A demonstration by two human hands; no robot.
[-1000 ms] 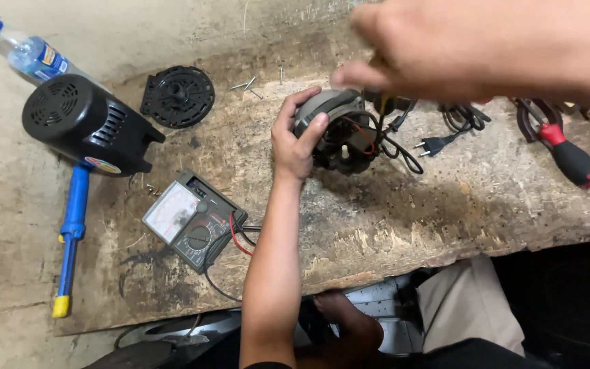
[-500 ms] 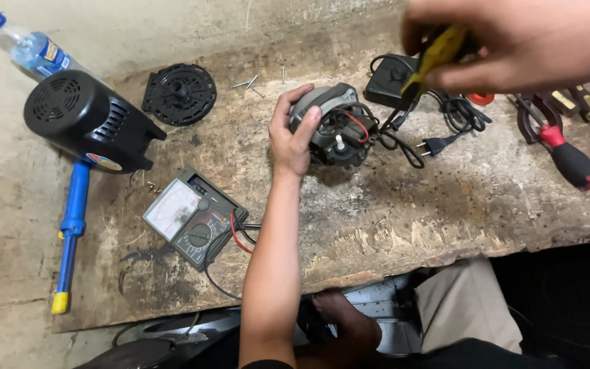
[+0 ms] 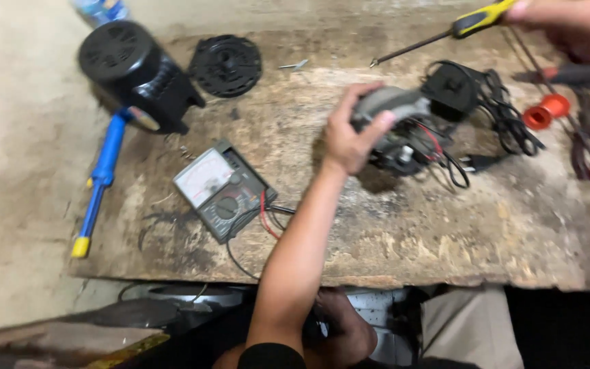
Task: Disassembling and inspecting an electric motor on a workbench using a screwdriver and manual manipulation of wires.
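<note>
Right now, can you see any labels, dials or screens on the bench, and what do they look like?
Meter: lies tilted near the bench's front, left of the left hand; dark grey box with a pale dial window, a round knob, red and black leads.
Bottle label: top edge, behind the black housing; blue, mostly cut off and blurred.
Sticker on the housing: low on it, pale oval, too blurred to make out.
No other screens or packages show.

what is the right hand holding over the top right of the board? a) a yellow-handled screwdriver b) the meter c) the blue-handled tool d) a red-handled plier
a: the right hand grips a yellow-handled screwdriver above the board, its tip pointing left, while the left hand holds the small motor.
</note>
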